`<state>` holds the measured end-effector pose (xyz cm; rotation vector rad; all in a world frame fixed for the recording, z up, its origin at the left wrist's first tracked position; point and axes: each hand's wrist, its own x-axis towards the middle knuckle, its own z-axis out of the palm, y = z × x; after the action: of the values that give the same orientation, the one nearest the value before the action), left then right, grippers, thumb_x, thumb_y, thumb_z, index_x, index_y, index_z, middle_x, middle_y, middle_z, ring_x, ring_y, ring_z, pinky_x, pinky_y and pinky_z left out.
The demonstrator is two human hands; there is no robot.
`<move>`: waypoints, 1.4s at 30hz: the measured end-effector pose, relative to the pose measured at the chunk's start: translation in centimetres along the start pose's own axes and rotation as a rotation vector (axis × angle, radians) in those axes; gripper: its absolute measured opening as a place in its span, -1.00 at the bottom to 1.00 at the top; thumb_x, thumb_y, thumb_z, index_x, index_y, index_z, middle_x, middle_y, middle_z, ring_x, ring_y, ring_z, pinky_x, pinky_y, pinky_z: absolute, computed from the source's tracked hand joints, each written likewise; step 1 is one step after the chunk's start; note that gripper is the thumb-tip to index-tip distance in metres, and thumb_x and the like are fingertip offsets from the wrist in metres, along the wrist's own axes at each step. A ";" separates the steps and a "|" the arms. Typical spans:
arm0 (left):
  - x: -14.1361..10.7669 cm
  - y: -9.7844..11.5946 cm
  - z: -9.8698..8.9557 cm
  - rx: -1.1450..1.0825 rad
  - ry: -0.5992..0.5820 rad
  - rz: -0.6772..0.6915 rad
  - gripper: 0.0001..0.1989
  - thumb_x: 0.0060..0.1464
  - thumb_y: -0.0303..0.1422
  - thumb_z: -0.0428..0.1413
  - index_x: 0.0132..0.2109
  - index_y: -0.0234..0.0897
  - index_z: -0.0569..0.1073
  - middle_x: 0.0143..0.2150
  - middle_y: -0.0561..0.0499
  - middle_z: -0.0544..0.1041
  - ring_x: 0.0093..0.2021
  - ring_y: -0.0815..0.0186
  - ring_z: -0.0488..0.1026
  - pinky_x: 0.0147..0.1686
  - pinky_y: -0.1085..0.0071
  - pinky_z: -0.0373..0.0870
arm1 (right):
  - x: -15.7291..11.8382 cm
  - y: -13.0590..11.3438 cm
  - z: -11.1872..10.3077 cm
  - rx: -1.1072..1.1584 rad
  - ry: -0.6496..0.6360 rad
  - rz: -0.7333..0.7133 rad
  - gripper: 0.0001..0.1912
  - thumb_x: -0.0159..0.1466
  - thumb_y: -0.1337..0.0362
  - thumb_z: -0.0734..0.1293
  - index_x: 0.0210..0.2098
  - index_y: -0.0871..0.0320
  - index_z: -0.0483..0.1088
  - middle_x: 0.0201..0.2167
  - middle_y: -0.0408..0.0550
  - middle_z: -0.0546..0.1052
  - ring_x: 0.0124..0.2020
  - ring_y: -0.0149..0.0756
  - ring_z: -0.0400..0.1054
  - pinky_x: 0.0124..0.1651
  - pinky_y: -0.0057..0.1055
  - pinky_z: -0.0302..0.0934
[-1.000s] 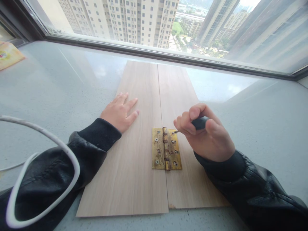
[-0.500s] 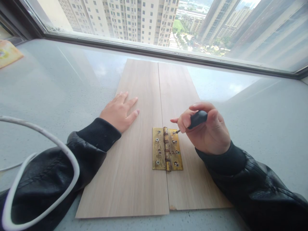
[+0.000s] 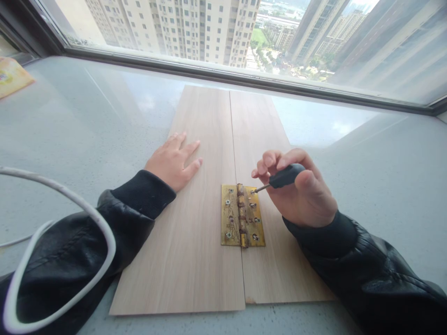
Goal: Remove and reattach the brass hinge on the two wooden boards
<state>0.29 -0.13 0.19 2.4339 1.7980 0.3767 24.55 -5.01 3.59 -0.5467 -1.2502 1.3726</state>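
Observation:
A brass hinge (image 3: 242, 216) with rust on its barrel lies across the seam between the left wooden board (image 3: 181, 260) and the right wooden board (image 3: 286, 274). Screws sit in both of its leaves. My right hand (image 3: 300, 190) grips a dark-handled screwdriver (image 3: 287, 176), whose tip meets the top screw of the right leaf. Spread flat on the left board's edge, my left hand (image 3: 174, 163) holds nothing and is up and to the left of the hinge.
A white cable (image 3: 104, 228) loops over my left sleeve. The boards rest on a pale speckled sill (image 3: 70, 125) below a window frame (image 3: 209, 77). At the far left lies a yellowish item (image 3: 14, 78).
The fingers of my right hand have shifted up and loosened around the screwdriver handle, showing more of its shaft. My left hand and the boards have stayed put.

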 end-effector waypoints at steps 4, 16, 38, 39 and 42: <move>0.0 0.0 0.0 0.000 -0.001 0.000 -0.45 0.23 -0.16 -0.09 0.27 -0.34 0.27 0.33 -0.30 0.15 0.35 -0.02 0.06 0.30 0.09 0.04 | 0.1 0.2 -0.2 0.004 0.036 0.016 -0.79 0.16 0.06 0.41 -0.33 0.04 0.54 -0.42 -0.18 0.38 -0.37 -0.40 0.31 -0.14 -0.31 0.31; 0.0 0.0 0.0 0.007 -0.003 -0.008 -0.45 0.23 -0.16 -0.09 0.28 -0.33 0.27 0.34 -0.29 0.15 0.36 0.00 0.05 0.30 0.09 0.03 | 0.4 -0.3 0.6 0.057 0.046 0.044 -0.59 0.31 -0.06 0.19 -0.39 0.09 0.48 -0.63 -0.21 0.23 -0.54 -0.41 0.16 -0.31 -0.29 0.27; 0.0 0.0 0.1 0.006 0.003 0.008 -0.44 0.22 -0.15 -0.11 0.27 -0.32 0.27 0.34 -0.26 0.16 0.36 -0.02 0.05 0.30 0.09 0.03 | -0.3 0.5 0.3 -0.139 0.155 -0.031 -0.73 0.34 0.06 0.22 -0.26 0.07 0.48 -0.60 -0.20 0.41 -0.53 -0.37 0.31 -0.28 -0.26 0.27; 0.0 0.0 0.0 0.005 0.003 0.010 -0.44 0.22 -0.15 -0.11 0.27 -0.33 0.27 0.34 -0.26 0.16 0.36 -0.03 0.06 0.30 0.08 0.04 | -0.2 0.5 0.4 -0.129 0.167 -0.043 -0.75 0.33 0.07 0.24 -0.22 0.05 0.47 -0.56 -0.18 0.43 -0.49 -0.34 0.33 -0.27 -0.25 0.27; 0.0 0.0 0.0 -0.001 0.009 0.014 -0.45 0.22 -0.15 -0.11 0.26 -0.34 0.28 0.34 -0.27 0.16 0.35 -0.03 0.07 0.29 0.06 0.06 | 0.1 0.2 0.4 -0.087 0.186 -0.035 -0.78 0.30 0.17 0.25 -0.16 0.05 0.48 -0.44 -0.12 0.47 -0.40 -0.31 0.37 -0.26 -0.25 0.27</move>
<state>0.31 -0.17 0.16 2.4491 1.7853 0.3900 24.06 -4.99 3.53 -0.6944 -1.1660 1.2135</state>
